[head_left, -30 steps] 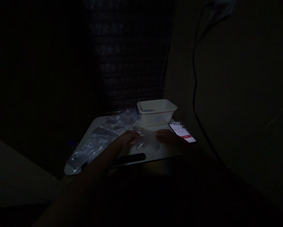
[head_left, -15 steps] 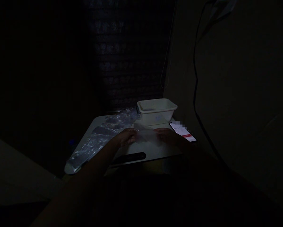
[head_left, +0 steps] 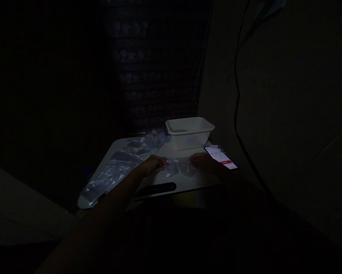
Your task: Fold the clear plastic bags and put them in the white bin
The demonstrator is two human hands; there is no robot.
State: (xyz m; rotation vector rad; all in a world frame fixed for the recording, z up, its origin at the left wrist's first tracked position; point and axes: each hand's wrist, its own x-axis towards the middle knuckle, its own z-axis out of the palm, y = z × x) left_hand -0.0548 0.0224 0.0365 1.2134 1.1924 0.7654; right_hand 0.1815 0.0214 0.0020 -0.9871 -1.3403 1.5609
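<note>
A clear plastic bag (head_left: 180,167) is stretched between my two hands, low over the front part of a white table (head_left: 148,178). My left hand (head_left: 153,165) pinches its left edge. At its right edge, my right hand (head_left: 202,161) has its fingers closed on the plastic; that hand is dark and partly lost in shadow. Several more clear plastic bags (head_left: 116,169) lie spread along the table's left side, up to a white plastic tub (head_left: 190,142) behind my hands. Something faint shows inside the tub, too dim to name.
A phone (head_left: 222,158) with a lit screen lies at the table's right edge. A dark handle slot (head_left: 159,188) is near the front edge. A black cable (head_left: 237,99) hangs along the right wall, and a blind (head_left: 153,76) covers the back.
The bag between my hands has tipped from partly raised and folded to flatter and lower, its surface now catching light. Both hands keep their hold in nearly the same place.
</note>
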